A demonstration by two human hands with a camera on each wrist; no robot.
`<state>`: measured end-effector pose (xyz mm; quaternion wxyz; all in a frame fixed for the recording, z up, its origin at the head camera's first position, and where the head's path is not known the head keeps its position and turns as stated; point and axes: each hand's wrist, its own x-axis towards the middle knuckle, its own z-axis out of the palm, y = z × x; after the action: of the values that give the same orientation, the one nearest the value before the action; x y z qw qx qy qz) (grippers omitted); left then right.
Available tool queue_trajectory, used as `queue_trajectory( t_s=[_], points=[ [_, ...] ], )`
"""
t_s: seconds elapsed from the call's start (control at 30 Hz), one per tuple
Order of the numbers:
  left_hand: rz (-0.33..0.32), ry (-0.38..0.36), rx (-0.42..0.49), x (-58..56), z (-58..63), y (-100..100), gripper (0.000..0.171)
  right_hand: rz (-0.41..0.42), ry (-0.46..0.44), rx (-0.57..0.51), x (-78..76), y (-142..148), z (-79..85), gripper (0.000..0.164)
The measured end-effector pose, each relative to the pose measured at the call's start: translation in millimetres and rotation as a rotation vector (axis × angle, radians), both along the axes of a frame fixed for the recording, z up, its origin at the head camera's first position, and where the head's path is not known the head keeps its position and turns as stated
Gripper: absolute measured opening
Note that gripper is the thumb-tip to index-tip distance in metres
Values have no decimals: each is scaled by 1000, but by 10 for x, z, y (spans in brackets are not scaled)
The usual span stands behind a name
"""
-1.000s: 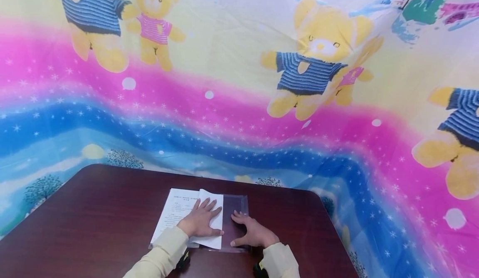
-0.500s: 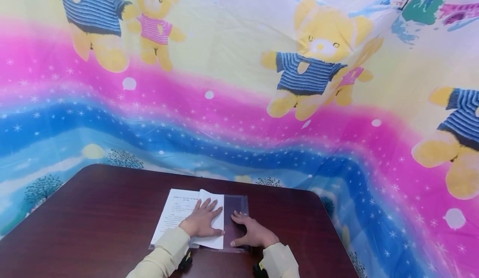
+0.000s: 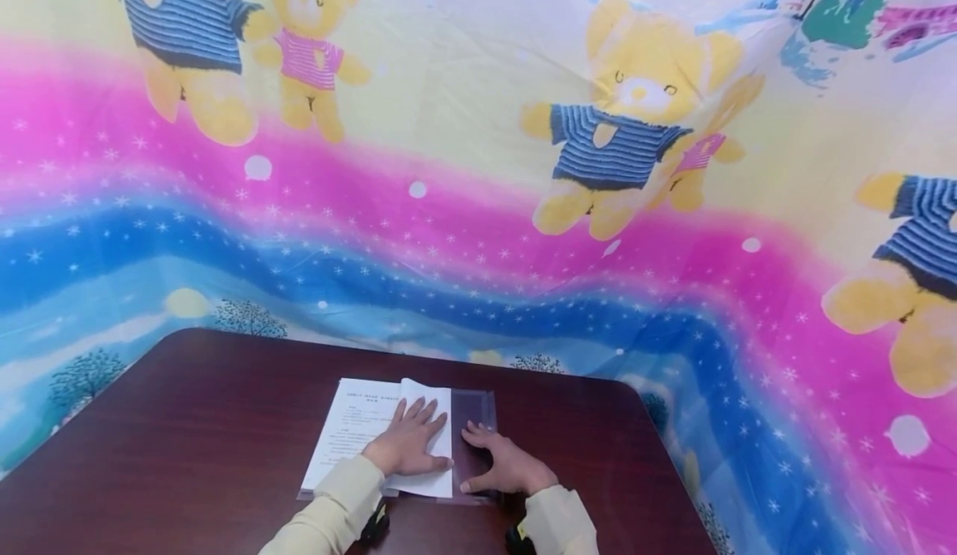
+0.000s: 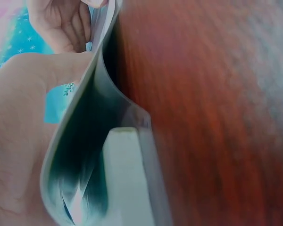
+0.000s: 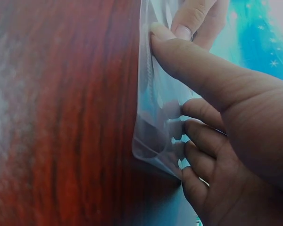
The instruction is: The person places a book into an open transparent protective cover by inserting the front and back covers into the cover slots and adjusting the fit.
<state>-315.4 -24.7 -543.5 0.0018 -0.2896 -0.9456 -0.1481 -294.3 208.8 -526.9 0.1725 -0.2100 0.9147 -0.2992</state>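
Observation:
A thick book with a printed page (image 3: 359,422) facing up lies on the table, its block of pages (image 4: 125,174) showing edge-on in the left wrist view. From it a white cover leaf (image 3: 426,484) bends over to the right, onto a clear plastic book cover (image 3: 471,455). My left hand (image 3: 411,443) presses on this leaf with fingers spread and its thumb near the leaf's right edge. On the plastic's right part rests my right hand (image 3: 512,465), thumb and fingers apart. In the right wrist view, its thumb and fingertips touch the clear plastic (image 5: 151,127).
The dark red-brown wooden table (image 3: 187,439) extends on both sides of the book. Behind it hangs a colourful cloth (image 3: 463,123) printed with teddy bears, reaching down past the table's far and right edges.
My left hand has shifted slightly to the right, and the white leaf's edge has slid a little farther over the clear plastic. My right hand has stayed in place.

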Motion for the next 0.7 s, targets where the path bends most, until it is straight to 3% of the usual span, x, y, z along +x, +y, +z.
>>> queue_trajectory(
  t_s=[0.27, 0.5, 0.57, 0.7],
  points=[
    [-13, -43, 84, -58, 44, -51, 63, 7, 18, -1, -1, 4, -8, 85],
    [-35, 64, -56, -88, 111, -153, 59, 11, 8, -9, -9, 13, -11, 85],
    [-36, 55, -73, -75, 144, -181, 60, 9, 9, -6, -9, 12, -10, 85],
    [-45, -39, -75, -60, 193, -233, 75, 11, 14, -2, -6, 10, -8, 85]
  ],
)
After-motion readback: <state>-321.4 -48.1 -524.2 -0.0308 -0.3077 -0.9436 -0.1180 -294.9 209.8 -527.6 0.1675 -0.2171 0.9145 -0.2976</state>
